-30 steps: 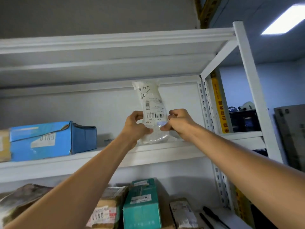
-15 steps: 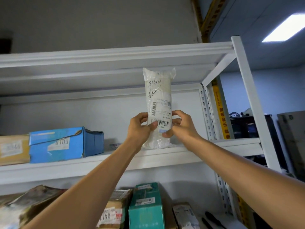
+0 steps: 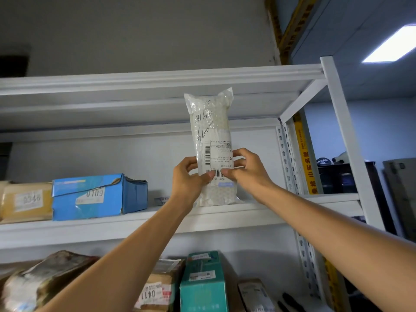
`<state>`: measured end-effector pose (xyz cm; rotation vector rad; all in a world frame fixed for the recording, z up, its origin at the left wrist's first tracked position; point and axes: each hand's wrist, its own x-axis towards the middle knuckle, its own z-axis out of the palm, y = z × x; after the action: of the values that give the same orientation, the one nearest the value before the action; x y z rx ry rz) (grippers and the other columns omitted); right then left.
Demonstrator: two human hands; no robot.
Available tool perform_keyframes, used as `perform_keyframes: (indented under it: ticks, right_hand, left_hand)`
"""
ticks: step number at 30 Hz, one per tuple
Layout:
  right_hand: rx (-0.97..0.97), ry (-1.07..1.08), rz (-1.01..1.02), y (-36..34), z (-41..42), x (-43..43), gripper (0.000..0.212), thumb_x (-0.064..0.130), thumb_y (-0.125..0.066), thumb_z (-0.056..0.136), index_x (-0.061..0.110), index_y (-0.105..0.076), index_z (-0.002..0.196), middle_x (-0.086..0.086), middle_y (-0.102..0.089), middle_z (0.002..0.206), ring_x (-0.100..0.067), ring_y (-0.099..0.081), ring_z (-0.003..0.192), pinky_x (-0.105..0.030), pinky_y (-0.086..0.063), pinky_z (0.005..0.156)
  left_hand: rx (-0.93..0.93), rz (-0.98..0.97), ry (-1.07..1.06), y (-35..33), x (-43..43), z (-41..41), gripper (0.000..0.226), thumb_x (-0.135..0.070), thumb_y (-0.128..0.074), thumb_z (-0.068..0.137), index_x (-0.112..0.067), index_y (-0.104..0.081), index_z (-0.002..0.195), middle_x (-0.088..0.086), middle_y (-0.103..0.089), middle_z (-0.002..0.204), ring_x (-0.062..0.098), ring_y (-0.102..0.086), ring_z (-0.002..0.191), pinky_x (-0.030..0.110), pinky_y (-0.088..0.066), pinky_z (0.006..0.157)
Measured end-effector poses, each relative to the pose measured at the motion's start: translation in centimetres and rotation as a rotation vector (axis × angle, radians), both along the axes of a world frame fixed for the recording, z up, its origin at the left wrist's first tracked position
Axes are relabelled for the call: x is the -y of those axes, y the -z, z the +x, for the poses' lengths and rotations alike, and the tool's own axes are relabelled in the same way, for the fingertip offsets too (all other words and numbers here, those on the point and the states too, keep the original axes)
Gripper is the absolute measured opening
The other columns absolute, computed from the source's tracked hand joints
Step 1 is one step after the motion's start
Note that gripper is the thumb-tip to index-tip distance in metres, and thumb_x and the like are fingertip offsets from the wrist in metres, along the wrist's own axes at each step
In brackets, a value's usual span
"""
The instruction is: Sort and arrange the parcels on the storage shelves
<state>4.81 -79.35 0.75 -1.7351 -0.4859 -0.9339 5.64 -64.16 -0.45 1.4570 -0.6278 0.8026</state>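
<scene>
Though tilted before, the parcel [image 3: 209,122] is stood upright on the shelf [image 3: 90,228].
It is pinched low — by left hand [image 3: 188,183] and right hand [image 3: 249,174].

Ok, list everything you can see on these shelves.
bubble-wrap parcel: one, white, upright on middle shelf
blue box: one, blue, middle shelf, left of it
yellow parcel: one, yellow, middle shelf, far left
teal box: one, teal, lower shelf, centre
brown parcel: one, brown, lower shelf, left of teal box
wrapped bundle: one, brown-grey, lower shelf, far left
shelf rack: one, white
ceiling light: one, white, upper right
left grip: one, bare, holds the parcel's left side
right grip: one, bare, holds its right side
</scene>
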Motion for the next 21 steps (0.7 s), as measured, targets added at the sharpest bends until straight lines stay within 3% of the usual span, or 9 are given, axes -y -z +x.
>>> perform_keyframes:
  ticks: [3, 8, 12, 14, 16, 18, 21]
  right_hand:
    - [-0.011, 0.002, 0.015, 0.0, -0.2, -0.2, 0.042, 0.006, -0.078, 0.075, 0.016, -0.057, 0.11, -0.007, -0.069, 0.103, -0.02, -0.068, 0.09, -0.043, -0.057, 0.084]
    - [-0.07, -0.068, 0.08, -0.3, -1.0, -0.8, 0.064, 0.003, -0.084, 0.066, 0.013, -0.051, 0.121, -0.005, -0.067, 0.105, -0.019, -0.067, 0.093, -0.036, -0.058, 0.082]
    - [-0.069, -0.168, 0.11, -0.6, -1.2, -0.8, 0.045, 0.0, -0.086, 0.062, 0.014, -0.063, 0.098, -0.004, -0.072, 0.098, -0.018, -0.07, 0.09, -0.029, -0.057, 0.075]
    - [-0.011, -0.145, 0.185, -0.4, -1.3, -0.9, 0.044, 0.006, -0.09, 0.057, 0.017, -0.065, 0.092, -0.003, -0.073, 0.095, -0.019, -0.071, 0.086, -0.032, -0.058, 0.076]
    - [0.048, -0.05, 0.263, -0.3, -1.4, -1.3, 0.044, 0.012, -0.091, 0.055, 0.017, -0.066, 0.091, -0.002, -0.072, 0.088, -0.016, -0.07, 0.079, -0.027, -0.057, 0.069]
    - [0.061, 0.076, 0.321, -0.3, -1.5, -1.9, 0.039, 0.013, -0.088, 0.06, 0.013, -0.071, 0.095, -0.003, -0.073, 0.087, -0.018, -0.07, 0.076, -0.024, -0.056, 0.065]
    - [0.07, 0.087, 0.255, -0.7, -1.9, -1.6, 0.034, 0.012, -0.085, 0.067, 0.012, -0.075, 0.099, -0.003, -0.073, 0.089, -0.02, -0.07, 0.08, -0.024, -0.057, 0.068]
  left_hand:
    - [-0.013, 0.012, -0.002, -0.2, -0.2, -0.3, 0.042, 0.003, -0.077, 0.075, -0.008, -0.059, 0.111, 0.006, -0.067, 0.109, 0.011, -0.067, 0.085, 0.02, -0.056, 0.061]
    - [-0.109, -0.074, 0.047, -0.8, 0.1, -1.2, 0.067, 0.012, -0.061, 0.083, -0.011, -0.03, 0.138, 0.008, -0.059, 0.118, 0.013, -0.062, 0.088, 0.016, -0.049, 0.052]
    - [-0.096, -0.124, 0.004, -0.9, 0.3, -1.6, 0.062, 0.01, -0.063, 0.083, -0.009, -0.031, 0.133, 0.009, -0.06, 0.12, 0.011, -0.06, 0.084, 0.018, -0.049, 0.062]
    - [0.034, -0.084, -0.227, -1.1, 0.3, -1.7, 0.059, 0.0, -0.074, 0.079, -0.012, -0.039, 0.125, 0.006, -0.059, 0.117, 0.014, -0.059, 0.092, 0.025, -0.052, 0.074]
    - [0.161, -0.011, -0.333, -1.3, 0.8, -2.1, 0.047, -0.014, -0.078, 0.078, -0.015, -0.05, 0.116, 0.0, -0.062, 0.108, 0.013, -0.06, 0.093, 0.022, -0.053, 0.075]
    - [0.144, 0.107, -0.188, -1.4, 1.6, -2.7, 0.036, -0.027, -0.074, 0.083, -0.018, -0.057, 0.113, -0.004, -0.066, 0.104, 0.011, -0.064, 0.092, 0.014, -0.052, 0.07]
    - [0.006, 0.169, 0.035, -1.8, 1.9, -2.6, 0.052, -0.049, -0.074, 0.075, -0.016, -0.062, 0.113, 0.001, -0.069, 0.107, 0.018, -0.069, 0.094, 0.037, -0.058, 0.084]
